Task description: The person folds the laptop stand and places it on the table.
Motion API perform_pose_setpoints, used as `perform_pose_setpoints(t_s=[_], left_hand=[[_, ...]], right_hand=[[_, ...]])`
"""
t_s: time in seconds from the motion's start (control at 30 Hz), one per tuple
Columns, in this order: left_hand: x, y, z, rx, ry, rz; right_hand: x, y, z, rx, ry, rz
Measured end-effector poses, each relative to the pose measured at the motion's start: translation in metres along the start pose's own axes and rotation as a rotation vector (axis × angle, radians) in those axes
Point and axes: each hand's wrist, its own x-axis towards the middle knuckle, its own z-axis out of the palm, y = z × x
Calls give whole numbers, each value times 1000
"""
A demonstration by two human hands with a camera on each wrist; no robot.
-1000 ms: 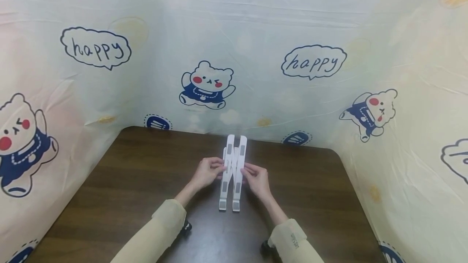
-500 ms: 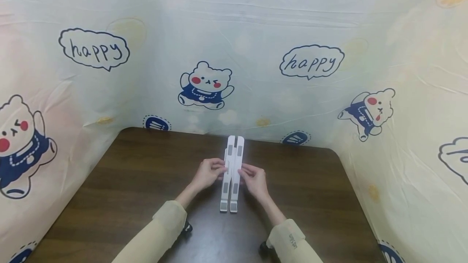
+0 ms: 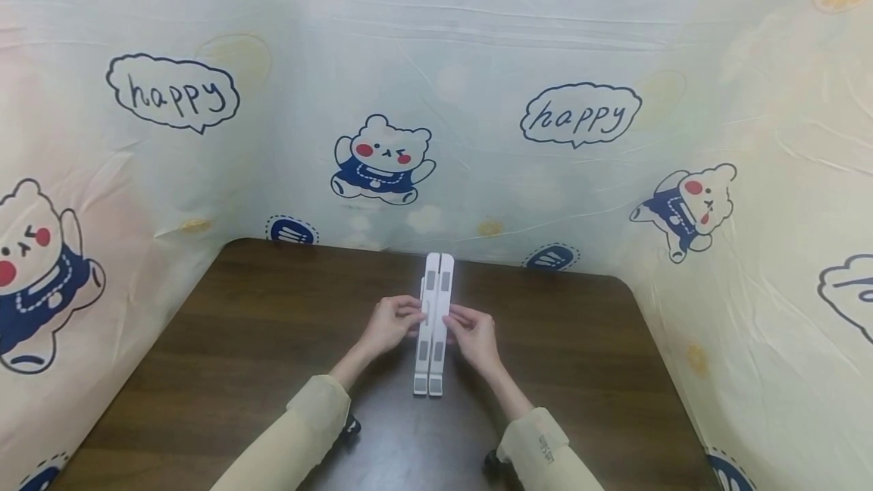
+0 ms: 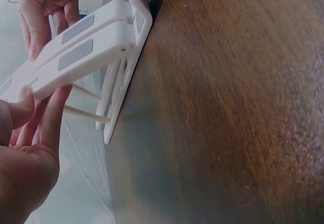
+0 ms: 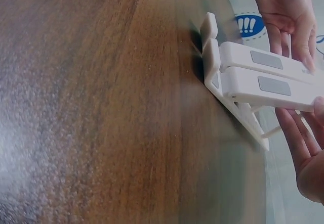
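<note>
A white folding laptop stand with grey pads stands on the table, its two long arms side by side and almost touching. My left hand pinches the left arm between thumb and fingers. On the other side, my right hand pinches the right arm at about the same height. In the left wrist view, the stand's upper arms slope above its base, with thin struts between them. The right wrist view shows the lipped front ends close to the tabletop.
The dark wooden table has rounded far corners. A pale curtain printed with bears and "happy" bubbles surrounds it on the back and sides. Dark bits of wrist gear show under the sleeves.
The stand's two arms have come together, closing the gap between them. My right hand has shifted left with its arm; my left hand has moved slightly right.
</note>
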Motion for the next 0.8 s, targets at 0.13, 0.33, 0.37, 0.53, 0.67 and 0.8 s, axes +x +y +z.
perform_pose_setpoints(t_s=[0.13, 0.33, 0.37, 0.53, 0.67, 0.8], left_hand=[[1, 0, 1, -10, 5, -3], [1, -1, 2, -16, -2, -8], [1, -1, 2, -15, 0, -8], [0, -4, 3, -12, 7, -8], [0, -6, 5, -4, 6, -5], [0, -6, 5, -2, 5, 1]], right_hand=[[0, 0, -1, -6, -1, -3], [0, -1, 0, 9, 6, 0], [0, -1, 1, 8, 5, -4], [-1, 1, 1, 6, 3, -11], [0, 3, 1, 1, -7, -25], [1, 5, 0, 4, -12, -35]])
